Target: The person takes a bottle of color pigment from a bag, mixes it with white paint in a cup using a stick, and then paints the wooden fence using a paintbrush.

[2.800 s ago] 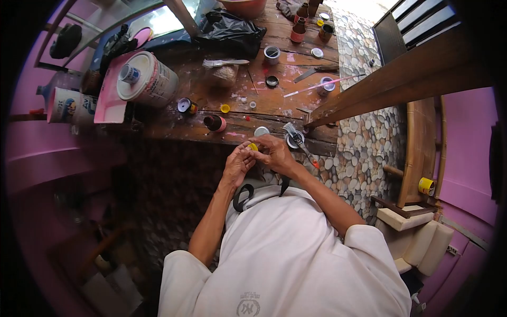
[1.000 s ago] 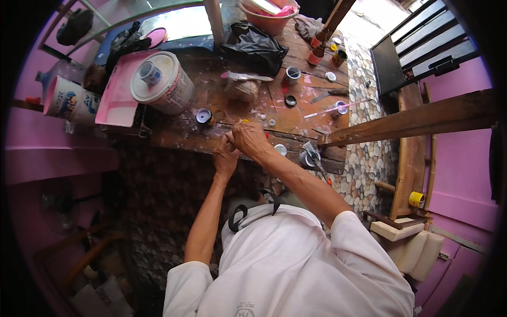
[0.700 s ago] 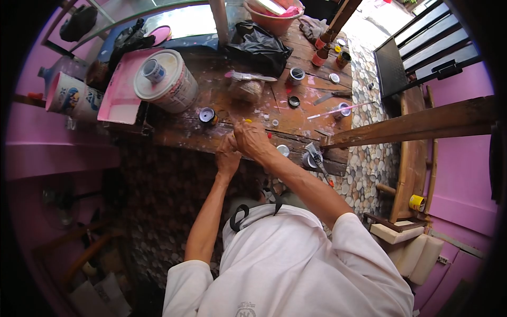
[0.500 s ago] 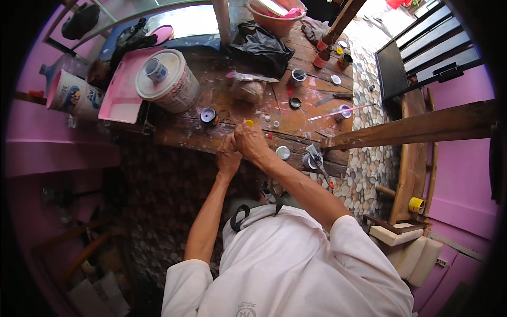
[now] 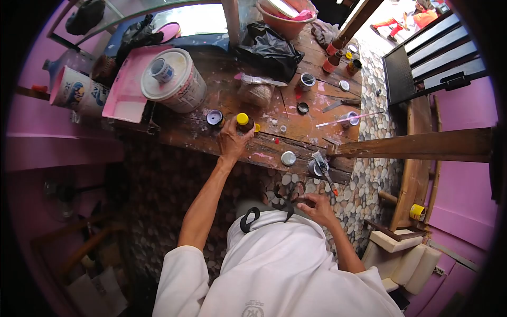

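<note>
My left hand (image 5: 232, 140) is closed around a small dark bottle with a yellow cap (image 5: 242, 119), standing upright near the front edge of the wooden table (image 5: 211, 138). Just left of it is an open can of pale lilac paint (image 5: 214, 117). A small yellow lid (image 5: 257, 128) lies to the right of the bottle. My right hand (image 5: 319, 210) hangs off the table near my waist, fingers loosely bent and apart, with nothing seen in it. Closest to that hand on the table are a silver lid (image 5: 288, 158) and a can with a paintbrush (image 5: 321, 162) across it.
A large paint bucket (image 5: 195, 90) and a pink paint tray (image 5: 122, 108) stand at the left. Farther back are a black plastic bag (image 5: 272, 55) and a pink basin (image 5: 290, 24). A wooden beam (image 5: 412, 145) juts in from the right. A person in red (image 5: 422, 18) is outside.
My hands were together at the table edge; now they are apart. The right has dropped back toward my waist. The yellow-capped bottle now shows in my left hand. A person appears outside.
</note>
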`<state>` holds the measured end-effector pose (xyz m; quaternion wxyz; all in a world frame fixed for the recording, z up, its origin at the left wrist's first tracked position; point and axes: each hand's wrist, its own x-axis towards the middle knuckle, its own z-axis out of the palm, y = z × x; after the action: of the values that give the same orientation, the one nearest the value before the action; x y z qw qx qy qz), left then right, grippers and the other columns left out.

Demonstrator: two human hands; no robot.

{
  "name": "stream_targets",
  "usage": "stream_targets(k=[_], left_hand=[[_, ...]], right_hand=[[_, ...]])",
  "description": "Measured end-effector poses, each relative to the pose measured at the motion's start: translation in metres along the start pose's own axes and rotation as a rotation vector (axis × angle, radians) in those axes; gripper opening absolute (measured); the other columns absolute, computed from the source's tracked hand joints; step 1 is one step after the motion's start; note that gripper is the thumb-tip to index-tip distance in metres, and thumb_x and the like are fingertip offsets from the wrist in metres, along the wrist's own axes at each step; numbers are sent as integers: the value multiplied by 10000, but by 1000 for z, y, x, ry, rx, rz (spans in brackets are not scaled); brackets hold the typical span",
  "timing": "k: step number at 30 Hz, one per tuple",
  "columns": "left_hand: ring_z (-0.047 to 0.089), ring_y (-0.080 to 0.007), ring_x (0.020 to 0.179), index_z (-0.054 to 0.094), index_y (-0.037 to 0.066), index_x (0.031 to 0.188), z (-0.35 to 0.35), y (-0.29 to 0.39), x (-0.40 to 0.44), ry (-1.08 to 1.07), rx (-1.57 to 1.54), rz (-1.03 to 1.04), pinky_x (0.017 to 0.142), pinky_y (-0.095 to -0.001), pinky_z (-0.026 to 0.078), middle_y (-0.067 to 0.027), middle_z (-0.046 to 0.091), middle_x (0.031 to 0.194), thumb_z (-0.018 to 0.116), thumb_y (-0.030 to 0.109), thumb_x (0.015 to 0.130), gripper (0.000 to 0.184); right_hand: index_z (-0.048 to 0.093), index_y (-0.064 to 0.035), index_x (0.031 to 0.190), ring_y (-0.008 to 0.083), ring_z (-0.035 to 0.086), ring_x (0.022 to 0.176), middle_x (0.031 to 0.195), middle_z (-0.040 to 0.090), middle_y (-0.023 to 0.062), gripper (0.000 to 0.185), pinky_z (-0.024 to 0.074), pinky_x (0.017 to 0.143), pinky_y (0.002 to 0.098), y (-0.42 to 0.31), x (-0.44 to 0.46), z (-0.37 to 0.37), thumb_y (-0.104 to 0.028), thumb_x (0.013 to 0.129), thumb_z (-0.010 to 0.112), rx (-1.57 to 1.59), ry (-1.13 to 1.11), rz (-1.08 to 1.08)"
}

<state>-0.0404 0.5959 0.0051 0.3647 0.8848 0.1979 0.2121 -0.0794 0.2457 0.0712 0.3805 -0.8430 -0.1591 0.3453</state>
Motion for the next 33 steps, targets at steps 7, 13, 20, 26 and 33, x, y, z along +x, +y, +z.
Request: stream_targets(k=[7, 13, 20, 26, 33], left_hand=[[699, -319, 830, 643, 34, 1031, -6, -18, 90, 232, 134, -71, 732, -407, 529, -134, 704, 880, 828, 415, 729, 520], [666, -425, 912, 625, -14, 1024, 15, -84, 120, 197, 262, -228, 802, -482, 521, -245, 686, 957, 811, 366, 678, 547], [658, -419, 955, 595, -6, 1091, 23, -85, 118, 181, 330, -393, 820, -474, 516, -239, 679, 1022, 830, 373, 675, 610], [619, -279, 915, 535, 4, 1117, 44, 60, -6, 606, 27, -243, 822, -400, 504, -151, 623, 997, 725, 232, 833, 411], [636, -143, 948, 572, 35, 1170, 173, 140, -223, -66, -864, -990, 801, -273, 498, -46, 653, 1010, 674, 277, 900, 376]], right_hand=[[667, 32, 797, 96, 594, 562, 651, 630, 47, 201, 477, 531, 273, 86, -80, -12, -145, 792, 762, 114, 135, 432], [649, 0, 807, 77, 565, 553, 647, 615, 7, 196, 440, 497, 249, 135, -109, -19, -177, 846, 723, 193, 292, 534], [637, -19, 825, 71, 579, 581, 714, 631, 9, 215, 460, 531, 224, 147, -76, -82, -217, 899, 683, 220, 270, 437], [638, -58, 1005, 99, 589, 630, 767, 613, -9, 211, 470, 557, 228, 195, 35, -180, -250, 921, 669, 718, 262, 373], [562, -88, 1068, 142, 602, 723, 881, 610, 20, 449, 485, 572, 230, 210, 168, -242, -496, 902, 652, 1152, 85, 173]])
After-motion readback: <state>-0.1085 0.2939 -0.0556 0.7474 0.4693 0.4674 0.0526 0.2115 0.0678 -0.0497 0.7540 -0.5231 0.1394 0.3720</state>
